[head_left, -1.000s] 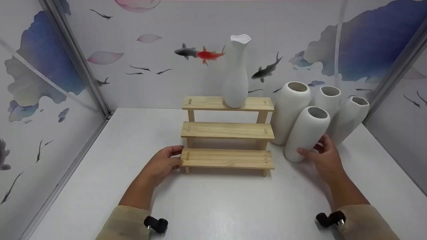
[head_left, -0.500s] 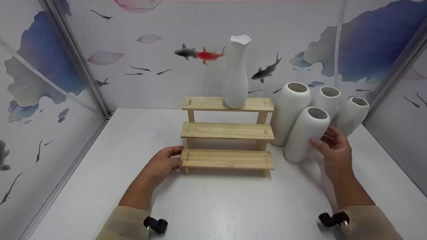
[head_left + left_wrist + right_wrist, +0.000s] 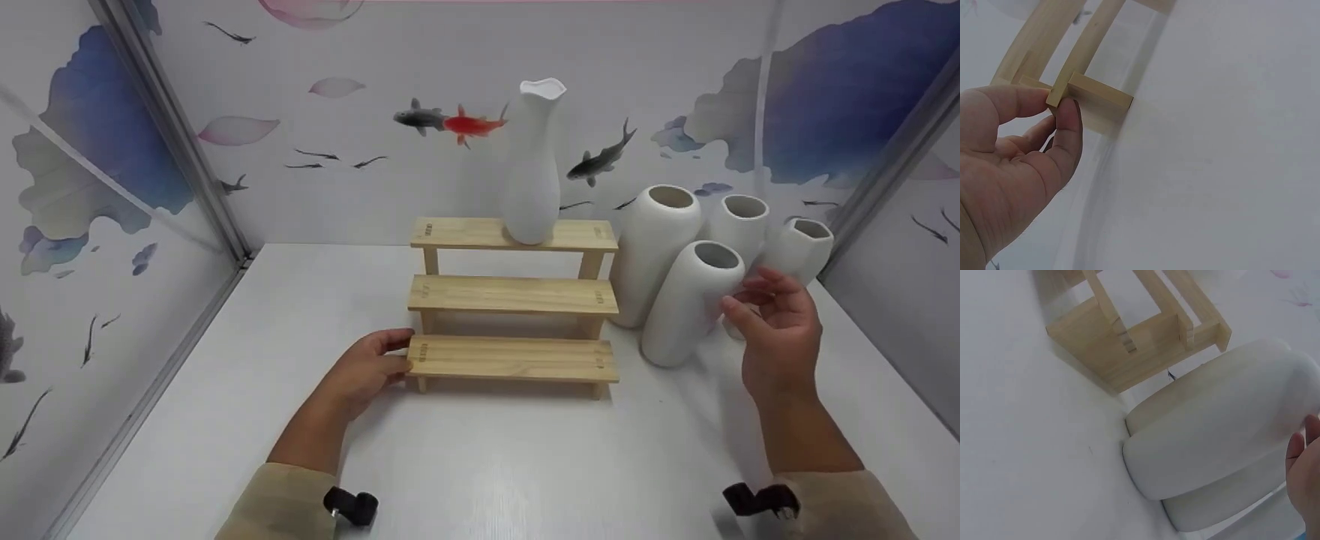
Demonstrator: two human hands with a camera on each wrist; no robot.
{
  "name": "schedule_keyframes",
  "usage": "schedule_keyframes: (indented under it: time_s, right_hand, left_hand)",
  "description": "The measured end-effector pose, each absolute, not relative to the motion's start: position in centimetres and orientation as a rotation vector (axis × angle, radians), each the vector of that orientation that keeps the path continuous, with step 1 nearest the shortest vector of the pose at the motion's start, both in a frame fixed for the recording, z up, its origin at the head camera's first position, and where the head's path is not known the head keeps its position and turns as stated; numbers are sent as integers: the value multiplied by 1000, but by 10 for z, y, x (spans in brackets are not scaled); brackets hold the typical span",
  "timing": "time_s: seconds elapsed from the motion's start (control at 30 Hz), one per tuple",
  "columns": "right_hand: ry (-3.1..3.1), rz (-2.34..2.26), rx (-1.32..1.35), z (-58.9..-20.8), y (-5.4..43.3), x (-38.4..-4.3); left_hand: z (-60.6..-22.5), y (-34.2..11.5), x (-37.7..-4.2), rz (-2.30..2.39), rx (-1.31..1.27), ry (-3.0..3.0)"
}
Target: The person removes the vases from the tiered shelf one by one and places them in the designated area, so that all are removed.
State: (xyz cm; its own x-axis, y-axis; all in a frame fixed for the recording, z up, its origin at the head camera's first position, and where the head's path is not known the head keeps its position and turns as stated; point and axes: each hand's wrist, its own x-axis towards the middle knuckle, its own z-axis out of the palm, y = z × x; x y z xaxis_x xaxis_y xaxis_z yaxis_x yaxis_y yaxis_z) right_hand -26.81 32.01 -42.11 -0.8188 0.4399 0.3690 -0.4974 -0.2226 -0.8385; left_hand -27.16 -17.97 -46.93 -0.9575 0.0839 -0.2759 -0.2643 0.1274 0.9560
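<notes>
My left hand pinches the left end of the bottom board of a three-step wooden stand. In the left wrist view, the thumb and finger of that left hand meet on the board's end. A wavy-rimmed white vase stands on the top step. My right hand is beside the front white vase, its fingers loosely bent and holding nothing. Its fingertips overlap the angular-mouthed vase behind; contact cannot be told. The right wrist view shows part of the right hand near the front vase.
A tall white vase stands close to the stand's right side, with another white vase behind the front one. The white tabletop is bounded by printed panels, with a back wall behind the stand.
My right hand has let go of the front vase and moved right and slightly away, toward the rightmost vase. The left hand, the stand and the vases have stayed put.
</notes>
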Motion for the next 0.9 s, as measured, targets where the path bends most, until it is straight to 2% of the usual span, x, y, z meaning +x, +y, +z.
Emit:
schedule_keyframes:
  time_s: [0.5, 0.9]
  right_hand:
    - [-1377, 2133, 379, -405, 277, -247]
    - [-1701, 2251, 199, -394, 232, -232]
  left_hand:
    - [-468, -179, -271, 1903, -191, 2147]
    - [-470, -179, -273, 1915, -185, 2138]
